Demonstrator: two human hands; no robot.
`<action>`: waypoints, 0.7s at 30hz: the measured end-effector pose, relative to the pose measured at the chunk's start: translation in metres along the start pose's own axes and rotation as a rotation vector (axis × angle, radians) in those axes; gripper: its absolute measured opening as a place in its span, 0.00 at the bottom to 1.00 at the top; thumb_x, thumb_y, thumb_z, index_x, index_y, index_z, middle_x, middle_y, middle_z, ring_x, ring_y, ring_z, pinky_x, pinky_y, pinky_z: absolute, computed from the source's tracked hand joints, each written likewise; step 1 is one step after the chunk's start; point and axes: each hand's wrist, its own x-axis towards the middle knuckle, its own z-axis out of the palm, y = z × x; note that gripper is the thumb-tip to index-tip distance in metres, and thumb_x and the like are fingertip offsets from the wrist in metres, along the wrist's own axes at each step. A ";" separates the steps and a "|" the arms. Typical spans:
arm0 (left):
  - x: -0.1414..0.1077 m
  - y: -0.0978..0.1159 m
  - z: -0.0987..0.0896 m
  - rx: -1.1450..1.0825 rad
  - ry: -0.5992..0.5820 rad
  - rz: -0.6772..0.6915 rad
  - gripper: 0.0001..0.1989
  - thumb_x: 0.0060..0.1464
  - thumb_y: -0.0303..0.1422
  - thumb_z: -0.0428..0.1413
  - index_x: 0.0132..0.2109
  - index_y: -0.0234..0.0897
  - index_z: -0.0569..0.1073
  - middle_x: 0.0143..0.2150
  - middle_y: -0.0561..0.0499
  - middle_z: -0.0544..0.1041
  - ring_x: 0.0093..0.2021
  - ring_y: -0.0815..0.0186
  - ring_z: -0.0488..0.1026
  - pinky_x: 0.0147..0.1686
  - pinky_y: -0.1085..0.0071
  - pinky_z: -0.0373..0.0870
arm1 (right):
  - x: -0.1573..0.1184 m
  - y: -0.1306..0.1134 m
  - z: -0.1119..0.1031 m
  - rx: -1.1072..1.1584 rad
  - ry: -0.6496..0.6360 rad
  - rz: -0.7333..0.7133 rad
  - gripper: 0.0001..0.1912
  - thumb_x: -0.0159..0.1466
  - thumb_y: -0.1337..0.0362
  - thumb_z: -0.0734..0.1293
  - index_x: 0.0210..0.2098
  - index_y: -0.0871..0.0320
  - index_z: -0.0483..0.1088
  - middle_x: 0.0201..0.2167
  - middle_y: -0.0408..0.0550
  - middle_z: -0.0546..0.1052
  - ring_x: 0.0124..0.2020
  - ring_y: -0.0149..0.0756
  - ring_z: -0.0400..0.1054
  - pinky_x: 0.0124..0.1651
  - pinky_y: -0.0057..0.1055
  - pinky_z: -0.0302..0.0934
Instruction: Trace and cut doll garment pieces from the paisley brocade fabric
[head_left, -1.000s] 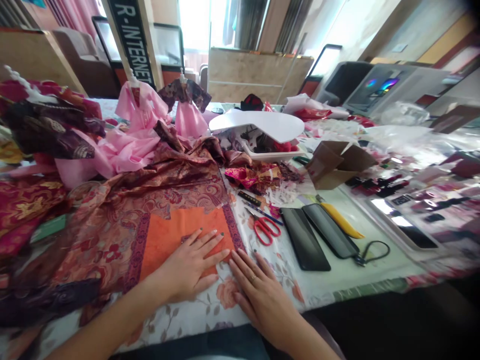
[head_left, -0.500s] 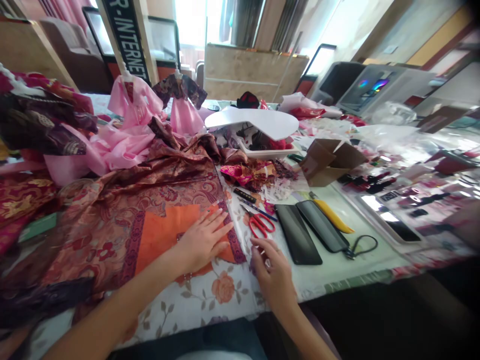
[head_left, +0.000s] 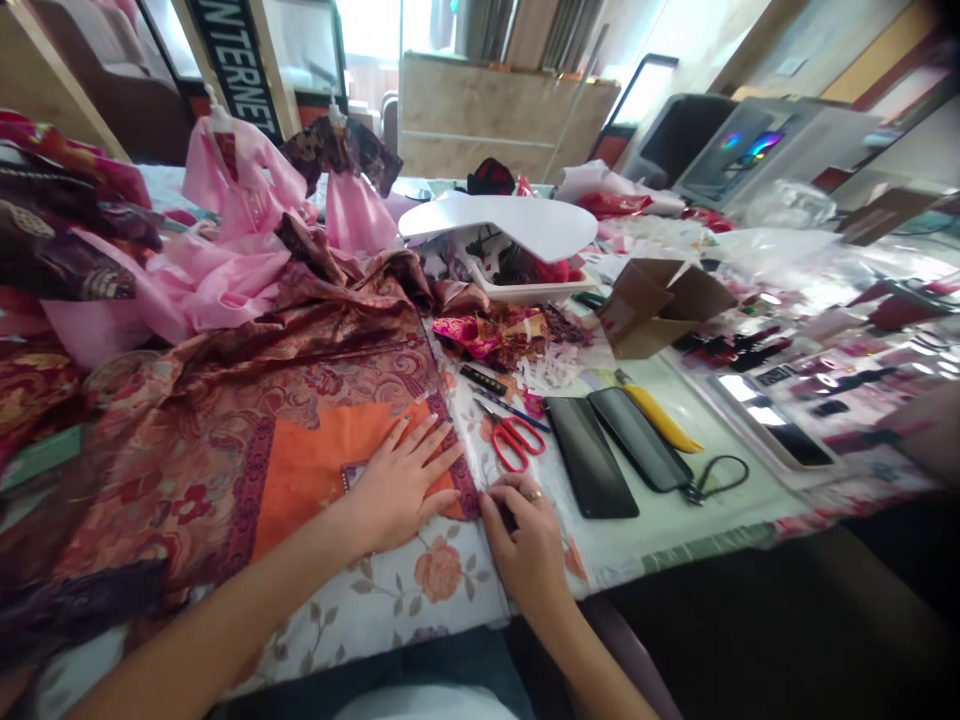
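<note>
My left hand lies flat with its fingers spread on a piece of orange cloth. That piece rests on a reddish-brown brocade fabric with a purple patterned border. Close to the border's right corner is my right hand, its fingers curled and a ring on one of them. Its fingertips come together at the fabric's edge; whether they pinch anything is hidden. Just beyond it lie red-handled scissors, closed, with a blue pencil-like stick beside them.
A black phone-like slab, a dark case and a yellow cutter lie to the right. Behind are fabric scraps, a cardboard box, a white tray and pink-dressed dolls. The table's front edge runs below my hands.
My right hand has shifted slightly left, closer to the corner of the bordered fabric, and its fingers are more curled. My left hand stays flat on the orange cloth. The view has shifted a little.
</note>
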 end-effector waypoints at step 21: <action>-0.020 -0.032 -0.038 -0.032 0.083 -0.163 0.28 0.66 0.45 0.38 0.66 0.36 0.55 0.69 0.45 0.54 0.69 0.60 0.46 0.65 0.56 0.46 | -0.002 0.003 -0.003 0.027 0.109 -0.022 0.06 0.62 0.64 0.63 0.29 0.56 0.68 0.35 0.52 0.71 0.38 0.42 0.68 0.41 0.40 0.65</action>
